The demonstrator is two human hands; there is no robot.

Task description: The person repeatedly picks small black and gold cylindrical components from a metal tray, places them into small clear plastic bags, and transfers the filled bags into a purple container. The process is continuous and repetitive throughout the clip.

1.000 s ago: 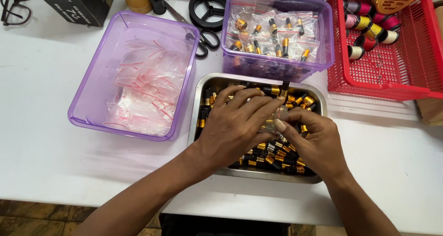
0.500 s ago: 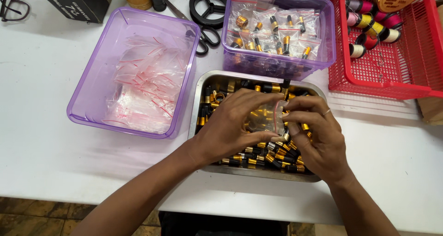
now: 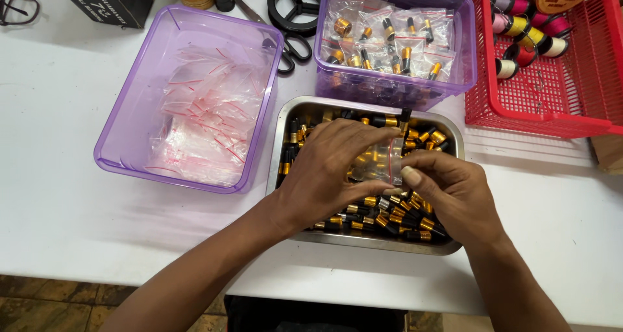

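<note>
While over metal tray (image 3: 280,152): both hands pinching one small clear bag (image 3: 388,160).
Left hand (image 3: 331,170) gripping bag's left edge, right hand (image 3: 451,192) clamped on right edge; gold-black pieces (image 3: 389,218) beneath.

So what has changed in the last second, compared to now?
Both hands have lifted out of the gold-and-black parts in the metal tray. The left hand and right hand now pinch a small clear bag between them. Both purple bins and the red basket stayed put.
</note>
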